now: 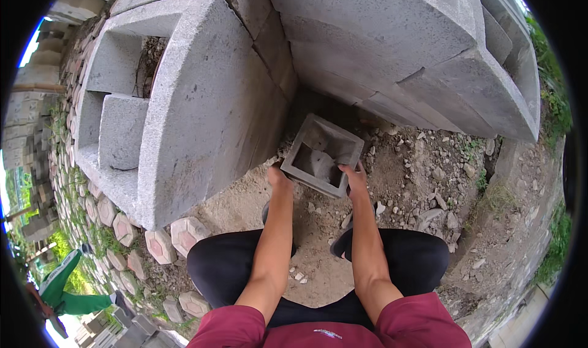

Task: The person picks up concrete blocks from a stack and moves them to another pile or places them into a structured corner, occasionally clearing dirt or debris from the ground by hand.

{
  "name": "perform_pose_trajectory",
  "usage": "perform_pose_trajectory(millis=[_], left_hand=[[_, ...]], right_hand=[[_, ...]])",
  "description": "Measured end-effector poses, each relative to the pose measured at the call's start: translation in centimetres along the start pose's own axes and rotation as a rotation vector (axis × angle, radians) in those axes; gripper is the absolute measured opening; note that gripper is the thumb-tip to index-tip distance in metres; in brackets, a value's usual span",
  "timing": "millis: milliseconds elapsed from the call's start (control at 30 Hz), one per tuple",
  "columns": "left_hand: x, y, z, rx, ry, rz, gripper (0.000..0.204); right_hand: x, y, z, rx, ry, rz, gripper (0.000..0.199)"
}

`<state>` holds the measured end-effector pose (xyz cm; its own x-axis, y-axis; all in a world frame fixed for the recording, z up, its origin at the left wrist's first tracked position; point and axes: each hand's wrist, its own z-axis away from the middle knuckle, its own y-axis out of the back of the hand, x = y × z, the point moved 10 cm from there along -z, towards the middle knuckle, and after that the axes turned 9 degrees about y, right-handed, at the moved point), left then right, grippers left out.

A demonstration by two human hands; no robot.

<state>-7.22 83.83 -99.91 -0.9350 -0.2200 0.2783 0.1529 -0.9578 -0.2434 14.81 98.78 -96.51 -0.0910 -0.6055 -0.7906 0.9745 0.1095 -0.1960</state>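
Note:
A hollow concrete block (314,181) stands low between two stacks of blocks, its openings facing up toward me. At its near left corner my left hand (279,175) is closed on the side, the fingertips hidden behind the block. My right hand (356,178) grips the near right corner, thumb over the rim and the other fingers outside. Inside the block a cross wall and greyish material show between the openings. I cannot tell whether its base rests on the ground.
A tall stack of concrete blocks (208,109) rises close on the left, another stack (392,48) beyond and to the right. Rubble (441,195) covers the soil at right. Hexagonal pavers (187,235) lie at left. A person in green trousers (64,293) is at far left.

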Motion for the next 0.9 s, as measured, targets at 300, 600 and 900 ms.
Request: perform_pose_trajectory(millis=[300,600,900], left_hand=[[-0.6,-10.5,-1.2,-0.656,-0.031,0.445,0.055],[-0.6,-13.3,-1.1,-0.768,-0.028,0.461,0.06],[-2.3,-5.2,-5.7,0.212,-0.117,0.413,0.043]], right_hand=[[-2.6,-3.8,-7.6,-0.141,0.232,0.06,0.073],[-1.9,-3.1,-9.3,0.074,0.286,0.216,0.067],[-0.7,-3.5,-10.9,0.163,0.287,0.156,0.073]])
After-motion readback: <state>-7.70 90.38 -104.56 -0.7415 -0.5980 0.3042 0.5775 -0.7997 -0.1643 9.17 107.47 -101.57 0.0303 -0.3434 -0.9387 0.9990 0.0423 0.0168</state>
